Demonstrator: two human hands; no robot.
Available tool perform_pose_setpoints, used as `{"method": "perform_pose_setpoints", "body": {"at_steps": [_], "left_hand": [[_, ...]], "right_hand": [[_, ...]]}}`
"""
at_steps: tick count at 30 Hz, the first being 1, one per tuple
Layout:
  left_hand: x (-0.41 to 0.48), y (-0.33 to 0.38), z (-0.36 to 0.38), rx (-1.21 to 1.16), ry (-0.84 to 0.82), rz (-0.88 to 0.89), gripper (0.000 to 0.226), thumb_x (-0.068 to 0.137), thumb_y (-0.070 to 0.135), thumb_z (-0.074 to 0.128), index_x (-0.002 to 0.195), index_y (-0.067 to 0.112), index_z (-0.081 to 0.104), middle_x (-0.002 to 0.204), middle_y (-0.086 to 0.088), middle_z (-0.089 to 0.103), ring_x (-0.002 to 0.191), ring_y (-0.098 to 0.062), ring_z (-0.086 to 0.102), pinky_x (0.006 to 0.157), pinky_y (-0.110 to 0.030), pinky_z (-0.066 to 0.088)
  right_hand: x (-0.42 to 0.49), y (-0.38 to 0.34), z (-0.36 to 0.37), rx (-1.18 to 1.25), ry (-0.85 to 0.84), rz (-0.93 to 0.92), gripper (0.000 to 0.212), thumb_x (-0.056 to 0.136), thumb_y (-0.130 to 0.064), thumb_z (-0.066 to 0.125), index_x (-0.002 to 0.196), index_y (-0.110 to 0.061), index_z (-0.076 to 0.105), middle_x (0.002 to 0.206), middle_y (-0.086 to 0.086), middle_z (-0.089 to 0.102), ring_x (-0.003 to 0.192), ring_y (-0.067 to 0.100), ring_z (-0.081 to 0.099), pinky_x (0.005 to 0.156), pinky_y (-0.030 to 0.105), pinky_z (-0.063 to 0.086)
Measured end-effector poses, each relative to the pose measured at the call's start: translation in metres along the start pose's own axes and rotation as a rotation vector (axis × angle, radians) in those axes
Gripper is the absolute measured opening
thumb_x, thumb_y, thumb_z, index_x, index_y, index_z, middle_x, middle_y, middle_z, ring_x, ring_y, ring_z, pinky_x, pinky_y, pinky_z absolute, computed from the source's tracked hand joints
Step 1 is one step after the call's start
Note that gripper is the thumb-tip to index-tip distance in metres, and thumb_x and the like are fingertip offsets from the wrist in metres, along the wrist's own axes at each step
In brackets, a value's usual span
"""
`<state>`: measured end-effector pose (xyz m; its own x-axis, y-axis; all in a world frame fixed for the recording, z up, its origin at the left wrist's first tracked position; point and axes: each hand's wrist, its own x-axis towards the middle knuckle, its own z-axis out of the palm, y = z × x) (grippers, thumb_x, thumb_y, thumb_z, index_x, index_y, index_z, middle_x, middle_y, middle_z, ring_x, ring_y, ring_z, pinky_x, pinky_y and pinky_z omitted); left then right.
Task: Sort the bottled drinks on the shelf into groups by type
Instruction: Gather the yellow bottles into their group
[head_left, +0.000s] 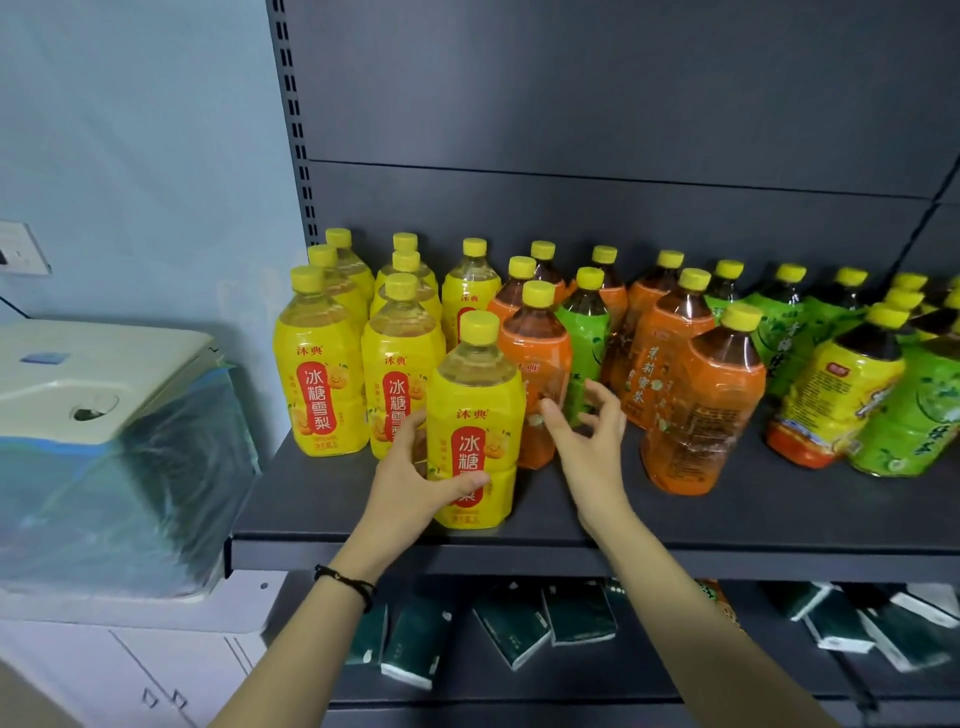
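Observation:
My left hand (410, 478) grips a yellow pear-drink bottle (475, 415) standing near the front edge of the dark shelf (727, 525). Behind and left of it stand several more yellow bottles (317, 364). My right hand (587, 431) hovers with fingers spread, holding nothing, just in front of an orange-labelled tea bottle (537, 374) and a green-labelled bottle (587, 332). More orange bottles (701, 405) stand in the middle. Green bottles (914, 415) and a yellow-and-red labelled tea bottle (831, 400) stand at the right.
A lower shelf holds several dark green packets (514, 629). Left of the shelving sits a white appliance wrapped in plastic film (104, 415) on a white cabinet (130, 670). The shelf's slotted upright (296, 130) stands at its left edge.

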<state>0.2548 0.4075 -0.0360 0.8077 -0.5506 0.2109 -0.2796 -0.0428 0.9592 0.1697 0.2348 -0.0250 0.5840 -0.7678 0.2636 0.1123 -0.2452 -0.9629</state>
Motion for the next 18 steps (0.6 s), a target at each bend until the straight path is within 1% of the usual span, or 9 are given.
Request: {"method": "perform_pose_setpoints", "body": {"at_steps": [2, 4, 5, 7, 9, 11, 12, 15, 18], "left_hand": [[-0.001, -0.002, -0.004, -0.007, 0.026, 0.003, 0.091, 0.054, 0.042, 0.086, 0.130, 0.033, 0.037, 0.118, 0.022, 0.053, 0.106, 0.007, 0.052, 0.081, -0.013, 0.048], [0.000, -0.005, -0.008, -0.003, 0.052, -0.009, 0.102, 0.049, 0.053, 0.087, 0.134, 0.029, 0.038, 0.123, 0.013, 0.057, 0.111, -0.001, 0.055, 0.088, -0.025, 0.051], [0.000, -0.005, -0.010, 0.001, 0.060, -0.014, 0.105, 0.046, 0.056, 0.085, 0.135, 0.029, 0.037, 0.125, 0.011, 0.057, 0.112, -0.004, 0.056, 0.091, -0.030, 0.052], [0.000, -0.005, -0.011, 0.006, 0.071, -0.018, 0.105, 0.047, 0.056, 0.085, 0.136, 0.028, 0.036, 0.124, 0.010, 0.058, 0.113, -0.007, 0.056, 0.092, -0.033, 0.052], [-0.001, -0.005, -0.010, 0.002, 0.078, -0.020, 0.101, 0.052, 0.050, 0.086, 0.136, 0.027, 0.036, 0.124, 0.010, 0.057, 0.112, -0.006, 0.056, 0.089, -0.030, 0.051], [-0.002, -0.003, -0.007, -0.002, 0.089, -0.011, 0.092, 0.054, 0.042, 0.082, 0.133, 0.029, 0.037, 0.120, 0.014, 0.056, 0.108, -0.001, 0.055, 0.082, -0.021, 0.050], [-0.002, -0.002, -0.007, -0.005, 0.092, -0.006, 0.089, 0.053, 0.041, 0.081, 0.130, 0.031, 0.037, 0.117, 0.017, 0.056, 0.105, 0.001, 0.055, 0.078, -0.017, 0.048], [-0.002, 0.000, -0.008, -0.019, 0.092, -0.005, 0.085, 0.053, 0.040, 0.080, 0.127, 0.034, 0.037, 0.116, 0.020, 0.055, 0.104, 0.000, 0.056, 0.076, -0.017, 0.048], [-0.002, -0.001, -0.008, -0.022, 0.099, -0.002, 0.085, 0.054, 0.040, 0.081, 0.127, 0.033, 0.038, 0.116, 0.019, 0.056, 0.105, -0.003, 0.057, 0.078, -0.019, 0.048]], "right_hand": [[0.012, 0.004, 0.005, -0.014, -0.128, 0.051, 0.087, 0.071, -0.048, 0.077, 0.140, -0.033, 0.028, 0.142, -0.003, 0.033, 0.128, 0.014, 0.040, 0.105, 0.038, 0.041], [0.021, 0.006, 0.011, 0.036, -0.222, 0.062, 0.099, 0.069, -0.043, 0.081, 0.144, -0.034, 0.018, 0.143, 0.000, 0.039, 0.129, 0.016, 0.043, 0.105, 0.039, 0.041], [0.024, 0.006, 0.014, 0.049, -0.228, 0.052, 0.099, 0.071, -0.035, 0.081, 0.145, -0.032, 0.016, 0.141, 0.000, 0.042, 0.127, 0.017, 0.045, 0.103, 0.038, 0.042], [0.029, 0.010, 0.015, 0.036, -0.199, 0.029, 0.095, 0.075, -0.025, 0.080, 0.145, -0.029, 0.017, 0.138, 0.001, 0.045, 0.124, 0.016, 0.047, 0.102, 0.037, 0.043], [0.029, 0.015, 0.013, 0.028, -0.149, 0.016, 0.093, 0.072, -0.027, 0.082, 0.142, -0.033, 0.019, 0.138, 0.002, 0.044, 0.125, 0.017, 0.047, 0.104, 0.041, 0.043], [0.026, 0.021, 0.007, 0.019, -0.090, -0.005, 0.089, 0.070, -0.028, 0.083, 0.135, -0.041, 0.023, 0.139, 0.002, 0.043, 0.127, 0.019, 0.046, 0.105, 0.046, 0.043], [0.023, 0.022, 0.002, 0.009, -0.066, -0.016, 0.087, 0.071, -0.027, 0.082, 0.134, -0.042, 0.023, 0.138, 0.001, 0.043, 0.126, 0.018, 0.046, 0.105, 0.046, 0.043], [0.021, 0.025, -0.020, -0.024, -0.011, -0.057, 0.085, 0.077, -0.024, 0.079, 0.138, -0.035, 0.022, 0.137, -0.002, 0.044, 0.126, 0.015, 0.046, 0.106, 0.039, 0.041], [0.027, 0.029, -0.045, -0.091, 0.043, -0.064, 0.088, 0.080, -0.029, 0.075, 0.147, -0.026, 0.019, 0.146, 0.002, 0.040, 0.132, 0.018, 0.041, 0.110, 0.041, 0.036]]}}
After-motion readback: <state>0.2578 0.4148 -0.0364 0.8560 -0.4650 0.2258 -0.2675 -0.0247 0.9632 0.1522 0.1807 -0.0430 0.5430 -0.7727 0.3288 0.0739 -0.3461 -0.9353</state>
